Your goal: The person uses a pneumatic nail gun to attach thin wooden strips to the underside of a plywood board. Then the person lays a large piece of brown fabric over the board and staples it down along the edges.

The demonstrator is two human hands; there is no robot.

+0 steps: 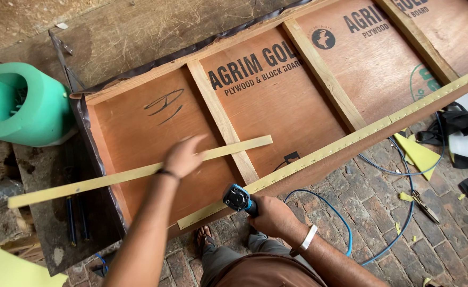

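left hand (182, 157) blurred over strip (112, 178)

Long pale strip (138, 172) of thin wood lies slanted across the plywood frame's (276, 101) left end, sticking out past its left edge. Blue-and-black pneumatic stapler (239, 198) sits right at the frame's near edge, nose on the tacked yellowish strip (324, 153).

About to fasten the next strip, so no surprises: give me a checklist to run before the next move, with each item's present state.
1. Left hand on the loose pale strip: ok, though blurred.
2. Right hand gripping the air tool: ok.
3. Tool nose on the edge strip: cannot tell.
4. Blue hose clear of the sandalled foot: ok.
5. Loose strip aligned with a frame edge: not ok, it lies diagonally across the plywood panel.
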